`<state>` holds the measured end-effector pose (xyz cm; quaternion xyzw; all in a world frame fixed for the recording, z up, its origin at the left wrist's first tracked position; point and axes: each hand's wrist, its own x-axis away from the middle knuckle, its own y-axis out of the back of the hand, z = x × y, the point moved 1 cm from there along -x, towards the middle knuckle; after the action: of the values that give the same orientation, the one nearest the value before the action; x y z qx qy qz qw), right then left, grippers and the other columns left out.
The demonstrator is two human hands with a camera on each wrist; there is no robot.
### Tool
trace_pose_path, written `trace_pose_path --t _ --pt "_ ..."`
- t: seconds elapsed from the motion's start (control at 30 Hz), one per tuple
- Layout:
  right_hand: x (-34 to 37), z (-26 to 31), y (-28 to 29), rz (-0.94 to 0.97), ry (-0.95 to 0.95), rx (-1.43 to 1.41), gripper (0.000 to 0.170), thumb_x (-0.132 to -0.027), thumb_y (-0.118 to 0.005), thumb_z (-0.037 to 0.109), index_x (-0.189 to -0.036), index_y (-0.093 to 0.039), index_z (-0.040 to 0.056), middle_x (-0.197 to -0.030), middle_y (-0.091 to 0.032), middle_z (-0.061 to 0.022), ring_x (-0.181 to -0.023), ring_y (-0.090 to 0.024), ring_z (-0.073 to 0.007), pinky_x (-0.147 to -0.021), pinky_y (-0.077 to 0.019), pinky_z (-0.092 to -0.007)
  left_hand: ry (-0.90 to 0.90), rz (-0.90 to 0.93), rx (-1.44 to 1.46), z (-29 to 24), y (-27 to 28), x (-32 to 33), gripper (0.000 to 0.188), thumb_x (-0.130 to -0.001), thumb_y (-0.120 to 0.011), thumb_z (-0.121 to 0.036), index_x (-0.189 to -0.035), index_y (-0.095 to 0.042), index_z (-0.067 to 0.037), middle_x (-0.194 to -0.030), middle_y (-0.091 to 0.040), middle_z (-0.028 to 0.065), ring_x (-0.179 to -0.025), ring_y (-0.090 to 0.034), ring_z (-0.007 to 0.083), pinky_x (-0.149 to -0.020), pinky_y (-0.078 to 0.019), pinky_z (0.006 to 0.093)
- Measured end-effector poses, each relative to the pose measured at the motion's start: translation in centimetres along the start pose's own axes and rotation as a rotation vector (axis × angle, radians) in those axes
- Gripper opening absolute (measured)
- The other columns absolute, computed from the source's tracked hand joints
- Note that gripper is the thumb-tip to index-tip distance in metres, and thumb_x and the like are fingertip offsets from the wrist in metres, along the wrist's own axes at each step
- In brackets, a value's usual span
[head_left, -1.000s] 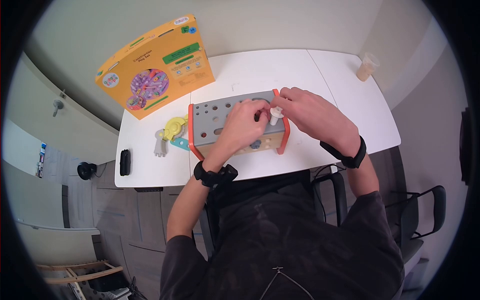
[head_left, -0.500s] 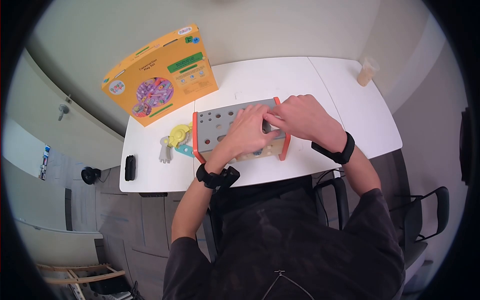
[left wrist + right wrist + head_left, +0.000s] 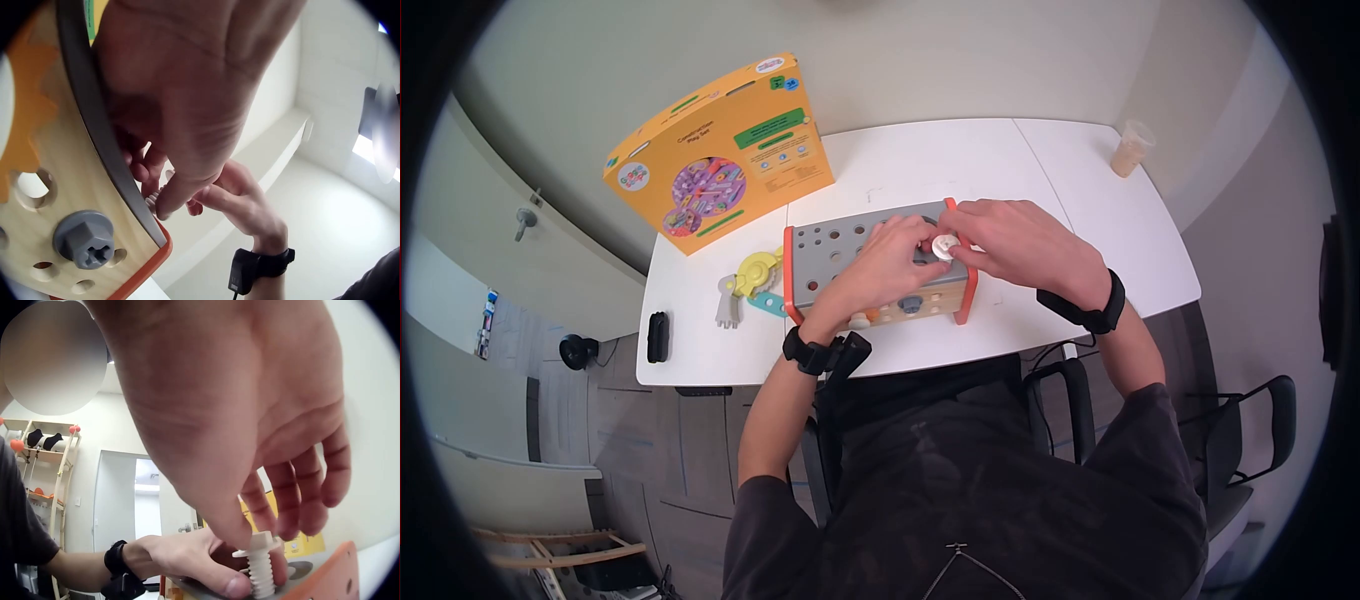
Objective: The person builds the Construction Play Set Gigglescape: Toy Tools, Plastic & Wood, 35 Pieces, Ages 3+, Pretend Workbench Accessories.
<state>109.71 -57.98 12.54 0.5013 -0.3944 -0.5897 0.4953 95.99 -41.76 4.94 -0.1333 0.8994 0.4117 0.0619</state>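
A white toy bolt (image 3: 261,574) with a thick thread stands nearly upright at the right end of a toy workbench (image 3: 815,262). My right hand (image 3: 1022,240) pinches it by its head, between thumb and index finger, while its other fingers hang loosely bent. Lower down, my left hand (image 3: 888,262) holds the threaded shaft between thumb and fingers, close over the grey top. The bolt's lower tip is hidden. A grey bolt (image 3: 86,240) is fitted in the bench's wooden front panel, below my left hand, beside an orange gear (image 3: 28,103).
An orange play set box (image 3: 720,160) stands behind the bench at left. A yellow toy saw (image 3: 757,273), a grey toy piece (image 3: 727,302) and a teal strip (image 3: 769,303) lie left of the bench. A black case (image 3: 658,337) lies near the left edge, a plastic cup (image 3: 1133,150) at far right.
The white bolt, whose thread faced the head camera, now shows its head from above. Both hands closed over it half a second ago, hiding it, and have since parted slightly.
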Motion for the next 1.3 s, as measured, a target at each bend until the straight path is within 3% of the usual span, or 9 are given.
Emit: trace_pose_path --t 0.33,0.43,0.53,0.73,0.83,0.93,1.13,1.23,1.3 --pt "-1.9 1.1 1.0 0.371 -0.261 0.205 0.037 -0.101 -0.059 0.039 -0.096 -0.075 0.0066 -0.082 -0.069 -0.0133 -0.080 -0.072 -0.0329 -0.070 -0.0583 -0.0442 0.090 0.003 -0.041 -0.1 -0.2 -0.2 0.034 -0.090 -0.081 -0.035 -0.095 -0.067 -0.004 -0.091 -0.063 0.0088 -0.093 -0.057 0.0288 -0.093 -0.0430 0.0386" --pt "-0.4 -0.5 -0.6 -0.068 0.049 0.020 0.034 -0.101 -0.062 0.039 -0.097 -0.075 0.0079 -0.080 -0.070 -0.0118 -0.078 -0.073 -0.0325 -0.068 -0.0584 -0.0435 0.091 0.120 -0.037 0.3 0.1 -0.6 0.032 -0.090 -0.081 -0.033 -0.095 -0.067 -0.005 -0.087 -0.063 0.0083 -0.089 -0.057 0.0283 -0.093 -0.0423 0.0390" --pt "-0.5 -1.0 -1.9 -0.166 0.153 0.010 0.032 -0.101 -0.064 0.038 -0.098 -0.075 0.0083 -0.079 -0.071 -0.0112 -0.077 -0.073 -0.0328 -0.067 -0.0583 -0.0428 0.084 0.036 -0.063 0.3 -0.3 -0.4 0.031 -0.090 -0.081 -0.032 -0.094 -0.067 -0.005 -0.088 -0.064 0.0079 -0.086 -0.057 0.0281 -0.093 -0.0417 0.0391" --pt "-2.5 1.0 -0.3 0.285 -0.191 0.261 0.037 -0.104 -0.061 0.043 -0.100 -0.072 0.0084 -0.077 -0.072 -0.0139 -0.077 -0.072 -0.0367 -0.070 -0.0565 -0.0457 0.002 -0.123 -0.012 -0.3 -0.8 -0.3 0.031 -0.090 -0.081 -0.031 -0.091 -0.065 -0.004 -0.089 -0.066 0.0084 -0.086 -0.059 0.0280 -0.093 -0.0417 0.0383" --pt "-2.1 0.4 0.6 0.360 -0.227 0.181 0.032 -0.104 -0.062 0.039 -0.105 -0.070 0.0084 -0.084 -0.072 -0.0145 -0.082 -0.073 -0.0351 -0.071 -0.0562 -0.0462 0.123 0.046 0.037 0.2 -0.2 -0.7 0.031 -0.090 -0.081 -0.031 -0.091 -0.067 -0.003 -0.087 -0.065 0.0095 -0.084 -0.058 0.0285 -0.093 -0.0418 0.0380" --pt "-0.8 -0.9 -0.1 0.112 0.026 -0.009 0.026 -0.104 -0.064 0.033 -0.111 -0.066 0.0085 -0.094 -0.072 -0.0153 -0.089 -0.073 -0.0330 -0.073 -0.0561 -0.0464 0.116 0.110 0.020 0.0 0.1 -0.8 0.032 -0.090 -0.080 -0.031 -0.090 -0.067 -0.002 -0.085 -0.064 0.0100 -0.083 -0.058 0.0290 -0.092 -0.0420 0.0381" --pt "-1.0 -0.1 -1.9 -0.036 0.080 0.212 0.025 -0.105 -0.063 0.032 -0.113 -0.064 0.0085 -0.097 -0.071 -0.0165 -0.091 -0.073 -0.0312 -0.073 -0.0562 -0.0453 0.052 -0.066 -0.022 -0.8 -0.5 -0.6 0.032 -0.092 -0.079 -0.031 -0.094 -0.070 -0.001 -0.085 -0.064 0.0102 -0.086 -0.059 0.0297 -0.093 -0.0423 0.0388" --pt "-2.9 1.3 -0.2 0.438 -0.195 0.296 0.024 -0.105 -0.062 0.032 -0.111 -0.070 0.0105 -0.096 -0.071 -0.0137 -0.089 -0.073 -0.0305 -0.070 -0.0584 -0.0441 0.019 -0.080 -0.039 -0.1 -0.9 -0.6 0.031 -0.092 -0.080 -0.031 -0.098 -0.071 -0.002 -0.085 -0.064 0.0098 -0.088 -0.060 0.0292 -0.093 -0.0423 0.0388" --pt "-3.0 1.2 1.1 0.482 -0.225 0.286 0.028 -0.107 -0.059 0.035 -0.110 -0.068 0.0085 -0.097 -0.071 -0.0154 -0.086 -0.072 -0.0318 -0.071 -0.0567 -0.0448 0.090 0.030 0.007 -0.5 -0.1 -0.8 0.031 -0.092 -0.080 -0.031 -0.098 -0.071 -0.002 -0.086 -0.065 0.0101 -0.090 -0.060 0.0290 -0.093 -0.0422 0.0387"
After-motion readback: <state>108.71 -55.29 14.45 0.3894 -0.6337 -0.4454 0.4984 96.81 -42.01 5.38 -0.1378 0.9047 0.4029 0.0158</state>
